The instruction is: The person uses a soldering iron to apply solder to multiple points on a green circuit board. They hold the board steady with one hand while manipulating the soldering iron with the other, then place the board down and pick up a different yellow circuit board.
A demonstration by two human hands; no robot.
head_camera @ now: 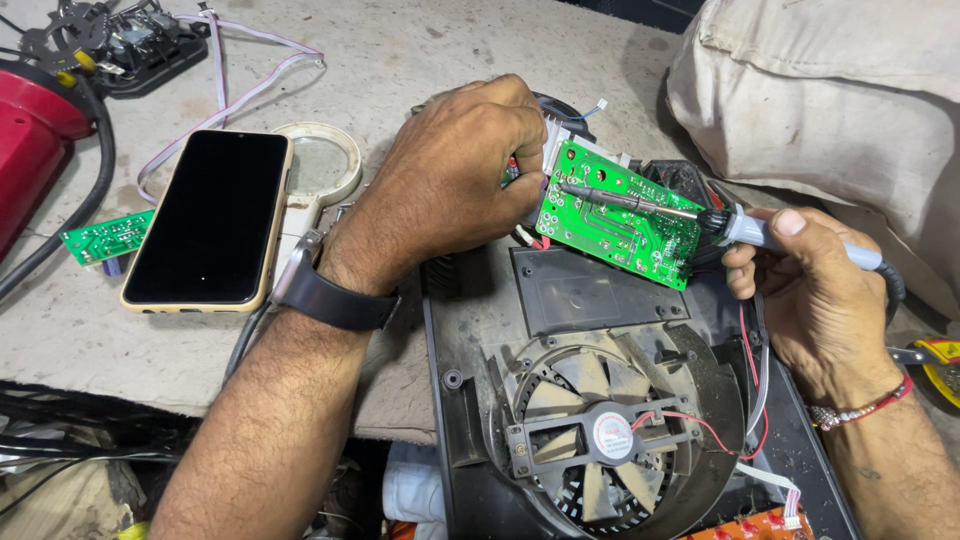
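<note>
Two hands meet over one green circuit board (617, 213), and we see it propped at a tilt above the dark plastic housing (590, 300) of an opened appliance. Our left hand (455, 175) pinches the board's left edge, fingers curled closed on it. Our right hand (810, 285) is clenched around the grey handle of a soldering iron (700, 215), whose thin tip lies across the board's face, touching near its upper left part. Below the board sits a dusty fan (610, 435) with red wires. To the left, on the worn bench, a phone (210, 215) lies flat beside a magnifying glass (320, 165).
</note>
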